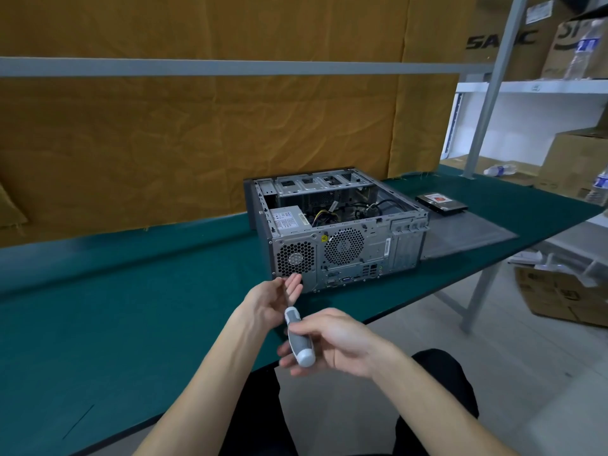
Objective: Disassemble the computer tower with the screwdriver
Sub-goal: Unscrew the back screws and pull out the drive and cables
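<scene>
The computer tower [342, 225] lies on its side on the green table [131, 307], its side panel off and its rear fans facing me. Cables and the power supply show inside. My right hand [332, 342] grips the grey and white handle of the screwdriver [297, 339] in front of the case. My left hand [276, 297] sits just beyond it, fingers straight around the screwdriver's thin shaft, close to the lower left corner of the case's rear. The tip of the screwdriver is hidden by my left hand.
A hard drive [441, 203] lies on the dark removed side panel [467, 233] right of the case. Cardboard boxes [559, 296] stand on the floor and on shelves at the right, with a water bottle [500, 170]. The table's front edge runs diagonally near my knees.
</scene>
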A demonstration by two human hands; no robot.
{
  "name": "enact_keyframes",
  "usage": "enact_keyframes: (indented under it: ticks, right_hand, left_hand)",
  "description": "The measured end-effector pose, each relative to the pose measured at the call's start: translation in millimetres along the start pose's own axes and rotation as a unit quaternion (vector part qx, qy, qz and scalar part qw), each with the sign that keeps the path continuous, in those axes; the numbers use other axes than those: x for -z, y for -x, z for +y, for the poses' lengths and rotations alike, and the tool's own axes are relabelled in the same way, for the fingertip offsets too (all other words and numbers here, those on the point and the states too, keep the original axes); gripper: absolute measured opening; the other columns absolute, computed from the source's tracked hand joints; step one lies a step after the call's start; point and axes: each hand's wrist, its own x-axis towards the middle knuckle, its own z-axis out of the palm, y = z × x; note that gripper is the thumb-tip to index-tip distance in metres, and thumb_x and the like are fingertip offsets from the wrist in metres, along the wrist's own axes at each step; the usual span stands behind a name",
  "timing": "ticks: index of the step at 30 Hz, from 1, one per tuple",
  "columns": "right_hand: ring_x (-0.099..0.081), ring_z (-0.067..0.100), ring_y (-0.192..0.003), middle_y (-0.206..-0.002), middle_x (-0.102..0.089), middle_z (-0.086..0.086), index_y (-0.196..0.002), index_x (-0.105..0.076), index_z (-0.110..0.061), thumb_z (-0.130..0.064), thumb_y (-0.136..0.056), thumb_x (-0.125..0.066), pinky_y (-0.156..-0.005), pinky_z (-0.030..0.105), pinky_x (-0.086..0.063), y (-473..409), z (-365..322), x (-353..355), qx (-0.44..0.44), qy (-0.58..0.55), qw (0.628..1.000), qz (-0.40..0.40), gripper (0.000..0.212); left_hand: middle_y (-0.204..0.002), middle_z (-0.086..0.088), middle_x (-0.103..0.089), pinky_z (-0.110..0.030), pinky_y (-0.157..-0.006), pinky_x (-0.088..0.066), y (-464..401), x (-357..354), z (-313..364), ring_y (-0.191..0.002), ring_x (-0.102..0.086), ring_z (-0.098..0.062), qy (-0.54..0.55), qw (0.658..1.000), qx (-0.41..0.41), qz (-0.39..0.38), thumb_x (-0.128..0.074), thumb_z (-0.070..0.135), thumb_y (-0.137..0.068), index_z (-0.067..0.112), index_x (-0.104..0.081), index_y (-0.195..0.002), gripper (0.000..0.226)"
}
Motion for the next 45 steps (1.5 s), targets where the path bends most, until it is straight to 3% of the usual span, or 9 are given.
enact_keyframes:
  ticks: [6, 9, 14, 24, 31, 33, 37, 40, 45]
  right_hand:
    - [-0.052, 0.008, -0.046, -0.061, -0.055, -0.005, -0.09, -0.06, -0.017, -0.032, -0.073, -0.086, -0.042, 0.021, -0.037, -9.7, 10.8, -2.1, 0.049, 0.202, 0.961, 0.181, 0.035]
    - [-0.047, 0.007, -0.045, -0.056, -0.05, -0.009, -0.085, -0.056, -0.02, -0.035, -0.076, -0.081, -0.043, 0.022, -0.037, -13.5, 15.3, -2.6, 0.049, 0.225, 0.957, 0.174, 0.031]
    - [-0.053, 0.008, -0.05, -0.06, -0.055, -0.009, -0.081, -0.057, -0.021, -0.035, -0.074, -0.08, -0.046, 0.024, -0.04, -7.9, 22.8, 4.0, 0.076, 0.293, 0.941, 0.155, 0.027]
    - [-0.054, 0.009, -0.066, -0.074, -0.058, -0.003, -0.094, -0.068, -0.016, -0.018, -0.089, -0.069, -0.05, 0.023, -0.037, 0.6, 25.6, 23.0, 0.086, 0.338, 0.93, 0.112, 0.006]
    - [-0.047, 0.015, -0.067, -0.073, -0.054, -0.003, -0.094, -0.068, -0.015, -0.01, -0.086, -0.065, -0.048, 0.023, -0.036, -4.1, 33.6, 31.0, 0.085, 0.35, 0.922, 0.146, 0.009]
    - [-0.047, 0.014, -0.066, -0.072, -0.054, -0.004, -0.092, -0.068, -0.016, -0.01, -0.085, -0.065, -0.049, 0.024, -0.036, -2.7, 35.9, 37.3, 0.08, 0.352, 0.919, 0.159, 0.01]
    - [-0.047, 0.009, -0.056, -0.061, -0.052, -0.011, -0.089, -0.068, -0.018, -0.011, -0.084, -0.062, -0.05, 0.025, -0.039, -4.5, 36.2, 43.4, 0.066, 0.326, 0.924, 0.19, 0.01]
    - [-0.047, 0.01, -0.055, -0.059, -0.053, -0.012, -0.089, -0.068, -0.016, -0.01, -0.084, -0.062, -0.048, 0.024, -0.038, -8.1, 35.0, 41.0, 0.07, 0.312, 0.924, 0.209, 0.01]
    - [-0.047, 0.01, -0.055, -0.056, -0.052, -0.014, -0.091, -0.07, -0.014, -0.011, -0.084, -0.063, -0.047, 0.024, -0.038, -12.6, 36.7, 37.7, 0.071, 0.302, 0.922, 0.23, 0.009]
  left_hand:
    - [-0.085, -0.011, -0.064, -0.034, -0.089, -0.05, -1.3, 0.3, -6.0, -0.118, -0.064, -0.02, -0.02, 0.999, -0.022, 0.036, -0.048, 0.015, -0.106, 0.0, -0.059, -0.103, 0.019]
    - [-0.087, -0.011, -0.066, -0.034, -0.082, -0.053, -4.2, 2.3, -7.2, -0.118, -0.065, -0.021, -0.017, 0.998, -0.028, 0.045, -0.049, 0.013, -0.106, 0.002, -0.059, -0.115, 0.017]
    - [-0.083, -0.01, -0.072, -0.031, -0.053, -0.059, -2.6, 14.7, -4.7, -0.07, -0.076, -0.019, -0.071, 0.996, -0.048, 0.031, -0.053, 0.008, -0.101, 0.0, -0.058, -0.103, 0.01]
    - [-0.103, -0.018, -0.076, -0.037, -0.078, -0.061, -0.8, 77.2, 21.9, -0.096, -0.076, -0.027, -0.203, 0.968, -0.142, -0.037, -0.066, 0.011, -0.095, 0.003, -0.064, -0.104, 0.013]
    - [-0.073, -0.002, -0.064, -0.024, -0.069, -0.057, -0.2, 100.5, 26.2, -0.067, -0.061, -0.012, -0.268, 0.94, -0.208, 0.013, -0.075, 0.019, -0.091, 0.007, -0.077, -0.098, 0.014]
    - [-0.07, 0.003, -0.067, -0.023, -0.067, -0.054, -4.2, 103.9, 27.2, -0.069, -0.062, -0.012, -0.309, 0.912, -0.263, 0.054, -0.075, 0.021, -0.091, 0.011, -0.078, -0.094, 0.011]
    - [-0.081, 0.012, -0.075, -0.024, -0.083, -0.054, -11.5, 108.5, 24.9, -0.083, -0.069, -0.005, -0.517, 0.761, -0.374, 0.115, -0.075, 0.023, -0.09, 0.025, -0.079, -0.087, 0.005]
    - [-0.082, 0.016, -0.072, -0.026, -0.076, -0.052, -14.0, 104.5, 19.6, -0.083, -0.068, -0.007, -0.61, 0.675, -0.389, 0.147, -0.074, 0.025, -0.089, 0.027, -0.077, -0.088, 0.004]
    - [-0.087, 0.017, -0.071, -0.027, -0.068, -0.042, -16.6, 99.1, 17.5, -0.087, -0.066, -0.015, -0.653, 0.643, -0.361, 0.175, -0.073, 0.029, -0.089, 0.032, -0.076, -0.09, 0.004]
